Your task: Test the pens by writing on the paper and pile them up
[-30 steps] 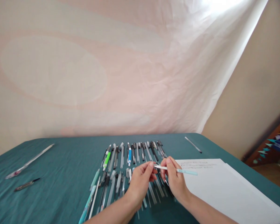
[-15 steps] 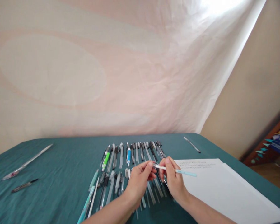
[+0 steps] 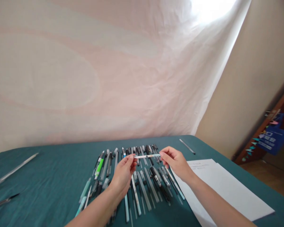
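Above the far row of pens (image 3: 105,164), holding one slim white and light-blue pen (image 3: 147,156) roughly level, spanning the gap between both hands. Left hand (image 3: 123,171): clamped on the pen's left end, thumb against fingertips, remaining fingers curled underneath. Right hand (image 3: 176,162): pinched on the opposite light-blue end, thumb and index together there, other fingers bent in below. Both grips closed at the tips only, palms loosely cupped, not fists. Middle of barrel uncovered, small dark marks visible, too small to read. Left forearm: coming up from bottom edge, angled rightward, across the left part of the near row of pens (image 3: 145,190). Right forearm: up from lower right, angled leftward, over the white paper (image 3: 227,192); faint writing near its top edge, not legible. Wrists well apart, hands facing each other, backs mostly toward the camera. Just left of the left hand, in the far row: green-and-white pen (image 3: 99,167). Well apart on the dark green cloth (image 3: 54,176): a lone clear pen (image 3: 187,147) beyond the paper, plus a long pale pen (image 3: 16,169) and a dark-tipped pen (image 3: 5,201) at far left.
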Motion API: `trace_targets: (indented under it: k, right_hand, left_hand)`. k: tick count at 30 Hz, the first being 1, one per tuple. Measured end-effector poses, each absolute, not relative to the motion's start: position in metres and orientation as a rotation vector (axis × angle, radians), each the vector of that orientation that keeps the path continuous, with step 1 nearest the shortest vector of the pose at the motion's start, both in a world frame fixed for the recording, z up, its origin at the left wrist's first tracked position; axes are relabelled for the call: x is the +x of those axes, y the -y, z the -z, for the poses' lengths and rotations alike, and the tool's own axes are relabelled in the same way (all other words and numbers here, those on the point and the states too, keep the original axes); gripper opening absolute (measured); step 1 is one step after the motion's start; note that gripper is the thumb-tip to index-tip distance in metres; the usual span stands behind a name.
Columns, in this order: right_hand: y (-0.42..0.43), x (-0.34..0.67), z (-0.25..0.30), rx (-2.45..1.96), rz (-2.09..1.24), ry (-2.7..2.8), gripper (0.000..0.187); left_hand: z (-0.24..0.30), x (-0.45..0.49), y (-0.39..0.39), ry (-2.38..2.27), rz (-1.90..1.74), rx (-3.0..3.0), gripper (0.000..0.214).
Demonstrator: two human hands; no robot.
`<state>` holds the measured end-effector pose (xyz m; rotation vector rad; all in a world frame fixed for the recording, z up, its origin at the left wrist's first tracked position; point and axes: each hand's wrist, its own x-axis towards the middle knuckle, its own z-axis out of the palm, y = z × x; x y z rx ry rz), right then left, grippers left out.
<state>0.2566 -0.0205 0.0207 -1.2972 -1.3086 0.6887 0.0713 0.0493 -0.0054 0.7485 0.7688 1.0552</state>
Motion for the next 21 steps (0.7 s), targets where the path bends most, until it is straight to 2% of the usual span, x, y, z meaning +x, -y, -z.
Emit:
trace_targets:
  k: [3,9,12,15,18,21]
  right_hand:
    - [0.022,0.273,-0.029,-1.444,-0.699,1.607,0.020]
    - [0.019,0.298,-0.023,-1.760,-0.256,1.984,0.019]
    - [0.008,0.330,-0.006,-1.925,-0.101,1.832,0.025]
    - [-0.003,0.373,0.015,-2.123,0.197,1.517,0.028]
    - [-0.004,0.412,0.036,-2.267,0.300,1.311,0.030]
    - [0.003,0.438,0.053,-2.386,0.353,1.149,0.030]
  left_hand:
    - [0.006,0.070,-0.053,-0.801,-1.069,0.814,0.023]
    - [0.012,0.073,-0.049,-0.875,-0.943,1.012,0.043]
    - [0.011,0.072,-0.041,-0.872,-0.837,1.338,0.044]
    - [0.007,0.070,-0.029,-0.722,-0.657,1.935,0.027]
    - [0.007,0.069,-0.019,-0.628,-0.577,2.386,0.021]
    - [0.009,0.068,-0.014,-0.637,-0.547,2.589,0.018]
